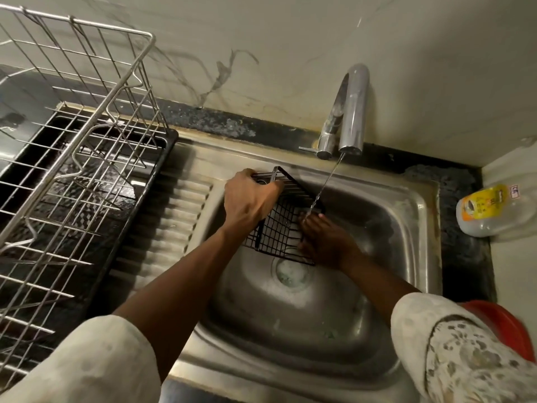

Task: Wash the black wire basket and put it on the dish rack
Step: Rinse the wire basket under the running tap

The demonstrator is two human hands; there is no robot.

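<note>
Black wire basket (pixel 283 228) hung tilted over the sink (pixel 418 199) under the tap (pixel 348 112) and its running stream; my left hand (pixel 250 199) gripped its upper rim; my right hand (pixel 325 242) laid straight fingers (pixel 312 219) on its mesh; I judged washing underway, the move to the dish rack (pixel 72 141) not yet done.

Left hand (pixel 250 196), knuckles up, grips the upper rim of the black wire mesh basket (pixel 280 229), fingers curled over it. Right hand (pixel 325 242) reaches in from the right, its fingers apparently laid flat against the mesh. Left forearm (pixel 180 274) and right forearm (pixel 374 280) are bare and extended.
</note>
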